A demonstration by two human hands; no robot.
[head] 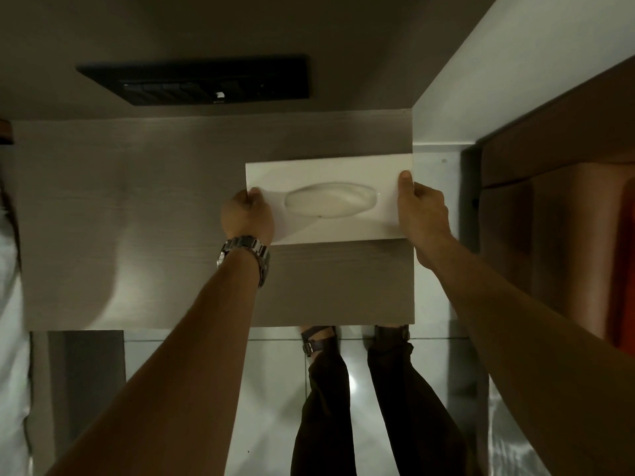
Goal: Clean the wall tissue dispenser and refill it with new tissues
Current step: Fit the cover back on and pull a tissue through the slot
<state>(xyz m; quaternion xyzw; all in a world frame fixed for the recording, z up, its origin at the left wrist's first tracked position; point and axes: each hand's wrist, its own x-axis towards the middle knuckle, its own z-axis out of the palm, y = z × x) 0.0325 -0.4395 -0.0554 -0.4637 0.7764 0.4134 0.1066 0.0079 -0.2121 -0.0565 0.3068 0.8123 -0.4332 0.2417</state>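
Observation:
A white rectangular tissue dispenser [330,173] with an oval opening [331,204] in its face lies against a grey wood-grain surface [137,218]. Tissue fills the oval, flush and pale. My left hand [247,214], with a metal watch on the wrist, grips the dispenser's left end. At the right end, my right hand [421,211] holds the edge with the thumb pressed on the front face. Both hands hold the dispenser between them.
A black switch panel [206,84] sits on the wall above. A white wall [515,80] and a brown wooden door frame [549,132] stand to the right. Below are pale floor tiles [268,389] and my legs and shoes.

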